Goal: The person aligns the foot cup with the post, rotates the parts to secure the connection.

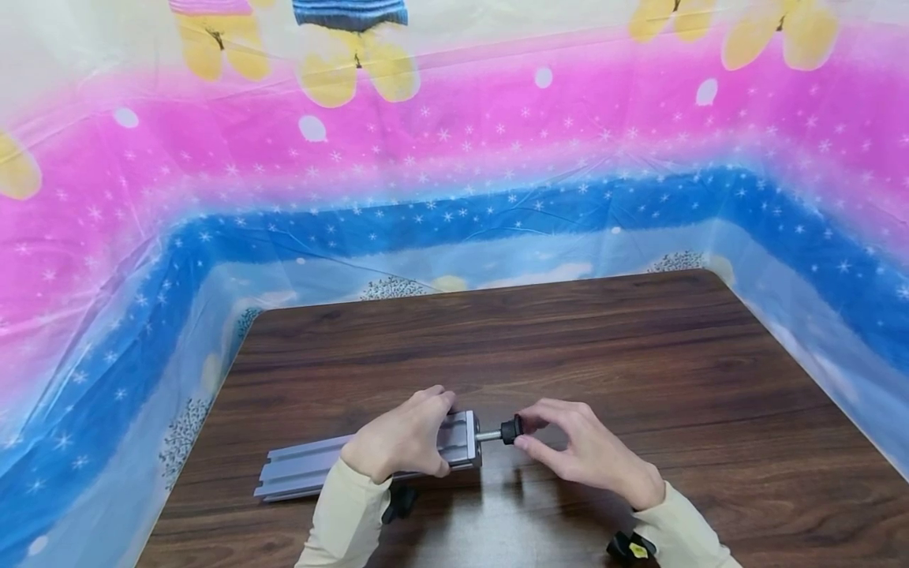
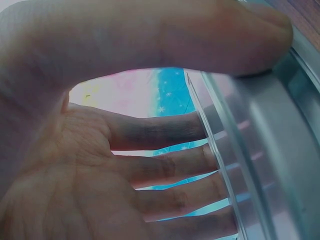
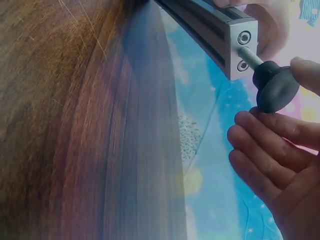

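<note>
A grey aluminium extrusion profile (image 1: 305, 471) lies lengthwise near the front of the table, long grooves along its sides. My left hand (image 1: 398, 436) grips it near its right end, thumb on the near side and fingers across the far side; in the left wrist view the thumb presses the grooved metal (image 2: 280, 130). A metal end plate (image 3: 233, 57) with two socket screws caps that end. From the plate sticks out a threaded rod (image 3: 250, 56) bearing a black levelling foot (image 3: 280, 91). Thumb and fingertips of my right hand (image 1: 592, 450) pinch the foot's rim.
The dark wood-grain table (image 1: 568, 339) has rounded back corners. Behind and beside it hangs a pink and blue printed cloth (image 1: 454, 150) with snowflakes. Black camera mounts sit at the left wrist (image 1: 400, 503) and right wrist (image 1: 630, 547), low over the table.
</note>
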The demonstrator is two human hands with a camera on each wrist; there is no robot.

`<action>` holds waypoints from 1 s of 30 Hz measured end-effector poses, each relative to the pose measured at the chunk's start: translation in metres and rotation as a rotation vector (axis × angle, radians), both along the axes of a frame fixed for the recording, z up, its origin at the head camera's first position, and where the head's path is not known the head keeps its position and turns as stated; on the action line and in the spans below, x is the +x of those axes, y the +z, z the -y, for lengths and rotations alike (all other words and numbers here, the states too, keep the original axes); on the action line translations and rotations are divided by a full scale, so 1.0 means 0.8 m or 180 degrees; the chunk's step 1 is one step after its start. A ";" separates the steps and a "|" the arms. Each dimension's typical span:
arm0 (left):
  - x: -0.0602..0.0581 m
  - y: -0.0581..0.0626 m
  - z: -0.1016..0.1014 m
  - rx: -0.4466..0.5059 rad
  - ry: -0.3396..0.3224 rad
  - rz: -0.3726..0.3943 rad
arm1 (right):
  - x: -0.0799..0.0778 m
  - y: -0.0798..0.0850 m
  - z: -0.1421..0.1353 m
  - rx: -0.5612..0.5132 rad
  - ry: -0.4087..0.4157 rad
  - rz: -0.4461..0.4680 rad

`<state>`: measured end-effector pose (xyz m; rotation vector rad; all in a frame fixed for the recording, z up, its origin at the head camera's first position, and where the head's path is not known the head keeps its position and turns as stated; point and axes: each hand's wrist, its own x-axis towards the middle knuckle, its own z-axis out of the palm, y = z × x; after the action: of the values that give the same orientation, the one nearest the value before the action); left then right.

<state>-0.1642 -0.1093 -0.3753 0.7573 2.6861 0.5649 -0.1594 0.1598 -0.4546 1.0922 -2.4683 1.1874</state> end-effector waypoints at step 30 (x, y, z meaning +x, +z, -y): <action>0.001 0.002 0.000 -0.0062 0.0066 0.0010 | -0.001 0.007 0.000 0.0006 0.0121 -0.0422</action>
<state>-0.1636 -0.1096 -0.3737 0.7233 2.6955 0.5436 -0.1602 0.1599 -0.4490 1.1832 -2.3595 1.0858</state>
